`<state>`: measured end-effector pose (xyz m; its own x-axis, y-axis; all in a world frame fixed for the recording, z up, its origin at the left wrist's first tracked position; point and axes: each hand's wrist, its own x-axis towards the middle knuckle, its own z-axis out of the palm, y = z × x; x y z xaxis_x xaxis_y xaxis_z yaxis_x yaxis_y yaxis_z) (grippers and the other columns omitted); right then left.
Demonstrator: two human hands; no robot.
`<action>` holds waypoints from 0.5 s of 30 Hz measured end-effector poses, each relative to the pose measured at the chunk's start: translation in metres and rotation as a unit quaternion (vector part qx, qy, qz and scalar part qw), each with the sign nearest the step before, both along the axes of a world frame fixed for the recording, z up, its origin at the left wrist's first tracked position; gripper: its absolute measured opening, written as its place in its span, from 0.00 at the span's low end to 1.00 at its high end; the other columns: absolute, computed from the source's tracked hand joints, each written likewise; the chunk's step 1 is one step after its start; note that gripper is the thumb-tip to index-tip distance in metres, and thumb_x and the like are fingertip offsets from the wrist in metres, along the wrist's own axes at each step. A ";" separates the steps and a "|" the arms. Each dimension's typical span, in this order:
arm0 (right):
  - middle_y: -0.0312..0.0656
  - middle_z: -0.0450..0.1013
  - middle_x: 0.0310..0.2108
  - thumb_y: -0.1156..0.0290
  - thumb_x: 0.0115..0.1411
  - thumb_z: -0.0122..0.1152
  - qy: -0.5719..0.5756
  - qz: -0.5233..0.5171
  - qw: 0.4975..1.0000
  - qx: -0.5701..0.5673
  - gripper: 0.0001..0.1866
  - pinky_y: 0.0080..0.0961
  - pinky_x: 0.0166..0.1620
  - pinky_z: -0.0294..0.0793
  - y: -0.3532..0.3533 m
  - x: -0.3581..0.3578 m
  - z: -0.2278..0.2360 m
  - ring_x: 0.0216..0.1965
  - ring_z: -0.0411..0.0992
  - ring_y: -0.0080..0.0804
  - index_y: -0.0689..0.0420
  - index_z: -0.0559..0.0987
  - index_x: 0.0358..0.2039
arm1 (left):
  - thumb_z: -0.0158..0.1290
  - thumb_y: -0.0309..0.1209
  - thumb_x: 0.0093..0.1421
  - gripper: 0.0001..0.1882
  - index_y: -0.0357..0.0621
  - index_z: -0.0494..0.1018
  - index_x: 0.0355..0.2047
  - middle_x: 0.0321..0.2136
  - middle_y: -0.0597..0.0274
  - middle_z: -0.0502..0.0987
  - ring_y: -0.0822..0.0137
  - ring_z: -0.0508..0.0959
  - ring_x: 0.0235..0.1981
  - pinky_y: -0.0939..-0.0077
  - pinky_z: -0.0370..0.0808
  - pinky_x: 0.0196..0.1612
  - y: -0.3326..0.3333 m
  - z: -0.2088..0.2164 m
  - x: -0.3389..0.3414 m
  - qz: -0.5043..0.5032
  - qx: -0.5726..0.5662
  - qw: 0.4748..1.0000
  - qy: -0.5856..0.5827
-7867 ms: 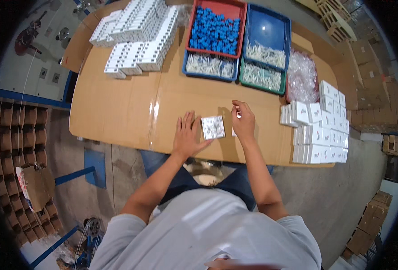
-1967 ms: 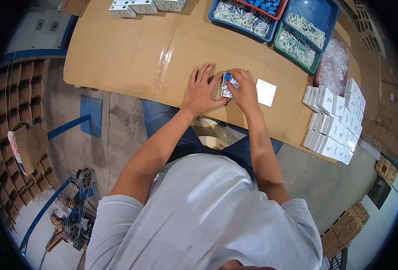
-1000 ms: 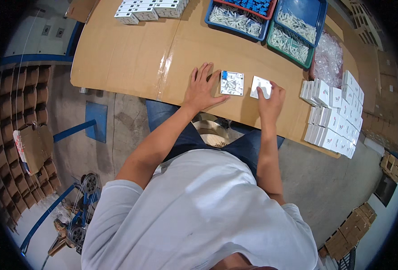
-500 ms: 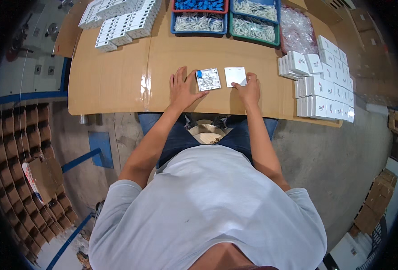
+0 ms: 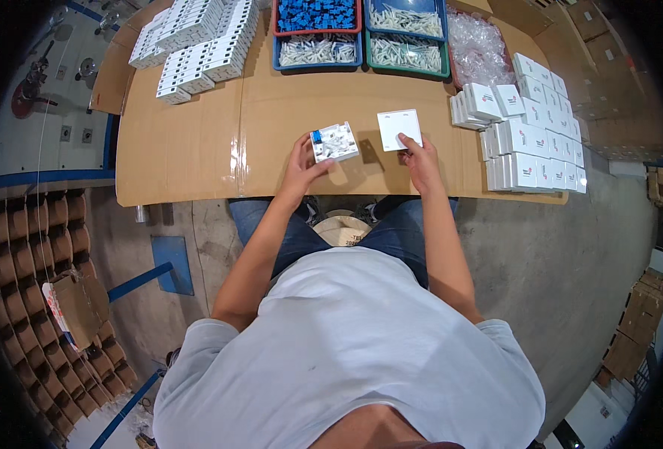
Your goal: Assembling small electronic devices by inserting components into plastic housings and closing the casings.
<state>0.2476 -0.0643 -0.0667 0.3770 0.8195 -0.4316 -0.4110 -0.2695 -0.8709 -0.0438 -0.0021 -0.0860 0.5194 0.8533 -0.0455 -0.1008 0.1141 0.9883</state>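
Note:
Between the thumb and fingers of my left hand (image 5: 301,170) is a small square white box (image 5: 336,142), lifted off the table and tilted. A blue piece sits in its upper left corner, and small white parts lie inside. My right hand (image 5: 421,162) pinches a flat square white cover (image 5: 399,129) by its lower right corner, thumb on top. The cover is raised to the right of the box, and a gap separates the two. Shadows from both fall on the cardboard below.
Cardboard covers the table (image 5: 189,150). At the back stand a red tray of blue pieces (image 5: 318,15) and trays of white parts (image 5: 406,54). A bin of clear plastic bags (image 5: 481,49) is beside them. White boxes are stacked back left (image 5: 204,63) and at right (image 5: 533,142).
Both hands have closed on their pieces and raised them from the table. The box has shifted slightly left and tilted. The view has also shifted a little.

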 end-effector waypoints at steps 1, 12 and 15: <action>0.41 0.81 0.40 0.67 0.59 0.71 0.084 -0.057 0.994 0.044 0.19 0.31 0.40 0.79 -0.003 -0.003 0.010 0.39 0.80 0.33 0.62 0.79 0.47 | 0.58 0.36 0.63 0.40 0.54 0.54 0.73 0.69 0.48 0.60 0.48 0.65 0.68 0.51 0.66 0.68 -0.008 0.027 0.004 -0.007 -0.142 0.985 -0.102; 0.42 0.78 0.36 0.67 0.64 0.56 0.502 0.048 0.842 0.193 0.15 0.16 0.25 0.71 -0.001 -0.009 0.055 0.33 0.72 0.26 0.65 0.79 0.45 | 0.41 0.38 0.71 0.30 0.58 0.55 0.73 0.69 0.53 0.64 0.47 0.68 0.67 0.43 0.65 0.69 -0.009 0.054 0.013 -0.054 -0.426 0.848 -0.311; 0.44 0.78 0.37 0.68 0.65 0.54 0.518 0.074 0.825 0.213 0.16 0.19 0.28 0.78 0.000 -0.013 0.059 0.37 0.77 0.31 0.66 0.78 0.48 | 0.38 0.43 0.74 0.29 0.58 0.56 0.73 0.69 0.51 0.64 0.49 0.66 0.69 0.43 0.66 0.68 -0.010 0.066 0.017 -0.055 -0.397 0.853 -0.336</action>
<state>0.2343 -0.0644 -0.0075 -0.1301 0.9841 -0.1206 -0.9845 -0.1426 -0.1020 -0.0269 -0.0125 -0.0204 0.7308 0.6367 -0.2462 -0.5589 0.7652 0.3196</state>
